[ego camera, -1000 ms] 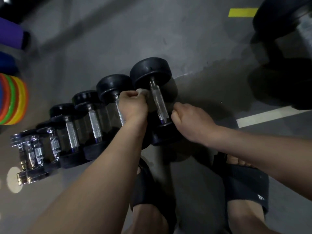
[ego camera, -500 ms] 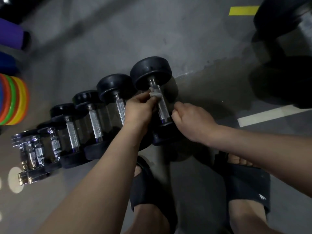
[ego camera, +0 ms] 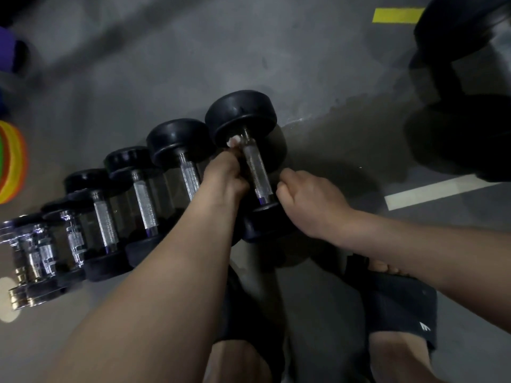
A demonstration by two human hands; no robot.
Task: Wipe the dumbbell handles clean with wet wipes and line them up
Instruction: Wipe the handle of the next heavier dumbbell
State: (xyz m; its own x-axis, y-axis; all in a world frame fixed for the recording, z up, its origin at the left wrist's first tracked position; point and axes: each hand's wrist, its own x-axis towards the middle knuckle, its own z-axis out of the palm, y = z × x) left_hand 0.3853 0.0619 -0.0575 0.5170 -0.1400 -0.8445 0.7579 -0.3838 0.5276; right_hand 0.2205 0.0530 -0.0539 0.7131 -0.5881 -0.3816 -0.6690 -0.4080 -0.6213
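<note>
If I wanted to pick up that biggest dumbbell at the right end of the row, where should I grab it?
Probably its knurled metal handle, from above, fingers wrapped across the bar, where the left hand holds a wet wipe against it. The round black heads look too broad, and the next dumbbell crowds its left side.

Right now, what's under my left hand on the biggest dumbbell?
A bit of white wet wipe pokes out beyond your left hand, against the far end of the handle. Your fingers cover the rest of it, so how it wraps is hidden.
</note>
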